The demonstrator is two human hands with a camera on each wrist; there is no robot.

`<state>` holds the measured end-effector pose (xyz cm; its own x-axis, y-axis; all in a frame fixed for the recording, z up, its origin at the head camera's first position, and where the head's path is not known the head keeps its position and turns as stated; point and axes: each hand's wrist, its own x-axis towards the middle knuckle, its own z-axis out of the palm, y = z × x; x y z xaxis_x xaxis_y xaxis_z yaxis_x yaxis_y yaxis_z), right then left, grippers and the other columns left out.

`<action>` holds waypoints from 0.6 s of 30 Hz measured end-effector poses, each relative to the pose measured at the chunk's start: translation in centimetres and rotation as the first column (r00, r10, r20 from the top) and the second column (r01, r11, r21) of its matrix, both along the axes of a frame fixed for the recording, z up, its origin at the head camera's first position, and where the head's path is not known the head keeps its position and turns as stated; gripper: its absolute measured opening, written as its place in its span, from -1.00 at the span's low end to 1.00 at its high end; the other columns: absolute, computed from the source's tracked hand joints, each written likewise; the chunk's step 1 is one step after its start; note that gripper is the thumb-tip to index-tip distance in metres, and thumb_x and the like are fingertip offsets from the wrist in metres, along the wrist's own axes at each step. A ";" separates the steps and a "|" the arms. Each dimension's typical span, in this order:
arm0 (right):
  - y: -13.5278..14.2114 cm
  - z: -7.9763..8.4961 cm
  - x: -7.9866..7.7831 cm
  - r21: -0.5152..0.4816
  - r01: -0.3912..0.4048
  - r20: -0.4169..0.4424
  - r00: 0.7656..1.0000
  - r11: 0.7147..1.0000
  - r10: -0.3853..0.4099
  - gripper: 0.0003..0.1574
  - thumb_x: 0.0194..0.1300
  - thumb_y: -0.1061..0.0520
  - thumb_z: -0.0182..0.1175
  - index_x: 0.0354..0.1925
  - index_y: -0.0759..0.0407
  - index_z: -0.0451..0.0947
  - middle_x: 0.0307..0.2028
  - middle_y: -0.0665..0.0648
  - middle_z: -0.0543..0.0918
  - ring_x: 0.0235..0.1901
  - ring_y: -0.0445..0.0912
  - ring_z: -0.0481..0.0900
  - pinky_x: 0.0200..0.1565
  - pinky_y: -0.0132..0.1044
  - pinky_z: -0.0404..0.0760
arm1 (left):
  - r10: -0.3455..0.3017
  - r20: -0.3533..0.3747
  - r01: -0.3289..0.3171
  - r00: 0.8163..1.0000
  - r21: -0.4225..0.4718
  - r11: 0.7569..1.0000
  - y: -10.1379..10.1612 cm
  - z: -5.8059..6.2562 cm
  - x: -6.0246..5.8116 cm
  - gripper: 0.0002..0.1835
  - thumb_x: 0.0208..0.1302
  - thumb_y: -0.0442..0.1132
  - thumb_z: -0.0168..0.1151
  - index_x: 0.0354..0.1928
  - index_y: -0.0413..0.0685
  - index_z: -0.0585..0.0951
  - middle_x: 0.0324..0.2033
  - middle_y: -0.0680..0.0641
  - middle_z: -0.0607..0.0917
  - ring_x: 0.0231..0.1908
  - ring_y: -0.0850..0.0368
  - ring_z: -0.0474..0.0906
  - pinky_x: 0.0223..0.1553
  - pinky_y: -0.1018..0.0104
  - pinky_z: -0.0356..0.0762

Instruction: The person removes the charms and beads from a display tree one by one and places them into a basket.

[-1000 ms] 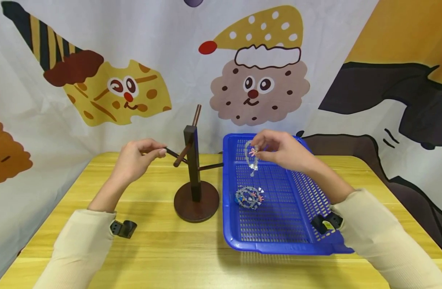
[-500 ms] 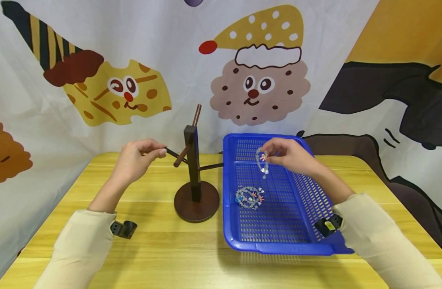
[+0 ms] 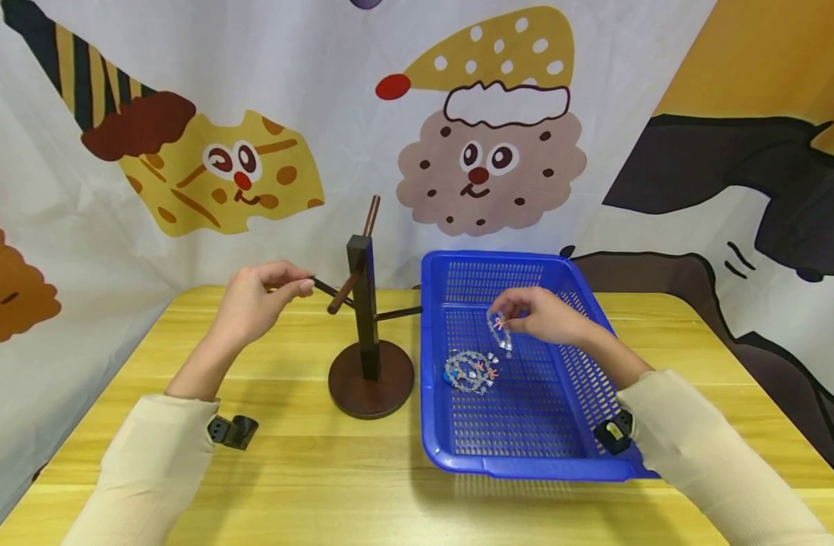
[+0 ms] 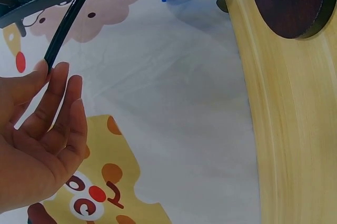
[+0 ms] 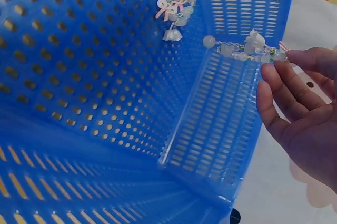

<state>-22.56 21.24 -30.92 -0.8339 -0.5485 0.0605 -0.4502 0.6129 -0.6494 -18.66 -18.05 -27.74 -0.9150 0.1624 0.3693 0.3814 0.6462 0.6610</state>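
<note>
In the head view my left hand (image 3: 263, 299) pinches the tip of one dark peg (image 3: 324, 287) on a wooden stand (image 3: 366, 311) with a round base. The left wrist view shows thumb and fingertips at the end of that peg (image 4: 64, 30). My right hand (image 3: 543, 316) pinches a beaded bracelet (image 3: 500, 332) with pale beads, a pink bow and a white flower charm, low over the blue basket. It dangles from the fingertips in the right wrist view, where the bracelet (image 5: 242, 50) shows sideways. More such bracelets (image 3: 470, 371) lie heaped in the basket's left part.
The blue plastic basket (image 3: 436, 447) with slotted walls stands right of the stand on the wooden table (image 3: 287, 470). Other pegs jut from the post, one reaching the basket's left rim. A printed cloth (image 3: 349, 136) hangs behind the table.
My right hand, holding the bracelet, has moved right and then down, lower into the basket. The left hand keeps its pinch on the peg, and the stand has not moved.
</note>
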 end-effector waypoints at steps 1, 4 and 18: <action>0.1 -0.1 0.0 0.012 0.005 0.002 1.000 1.000 -0.005 -0.73 0.11 0.46 0.16 -0.17 0.32 0.55 -0.46 0.12 0.56 -0.46 -0.09 0.48 -0.39 -0.26 0.45 | 0.000 0.000 0.000 1.000 0.000 1.000 0.0 0.0 0.0 -0.79 0.31 -0.24 0.15 -0.20 -0.22 0.68 -0.37 -0.17 0.70 -0.30 -0.04 0.60 -0.34 0.18 0.41; 0.3 -0.4 -0.2 0.038 0.021 0.017 1.000 0.999 -0.022 -0.70 0.11 0.46 0.15 -0.13 0.35 0.52 -0.46 0.13 0.55 -0.49 -0.10 0.45 -0.41 -0.25 0.43 | 0.000 -0.005 0.000 1.000 -0.002 1.000 0.0 0.0 0.0 -0.80 0.31 -0.24 0.15 -0.20 -0.23 0.68 -0.37 -0.17 0.70 -0.30 -0.05 0.60 -0.34 0.18 0.41; 1.2 -2.1 -0.8 0.048 0.058 0.084 0.995 0.997 -0.062 -0.67 0.15 0.44 0.14 -0.06 0.40 0.46 -0.38 0.17 0.63 -0.35 -0.01 0.58 -0.33 -0.22 0.50 | 0.003 -0.002 -0.003 1.000 -0.003 1.000 0.0 0.0 0.0 -0.80 0.31 -0.24 0.15 -0.21 -0.21 0.68 -0.37 -0.16 0.70 -0.29 -0.04 0.60 -0.33 0.16 0.41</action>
<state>-23.34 22.39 -33.06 -0.8663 -0.4982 -0.0357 -0.3562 0.6665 -0.6549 -18.62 -18.06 -27.72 -0.9149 0.1606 0.3703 0.3804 0.6496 0.6582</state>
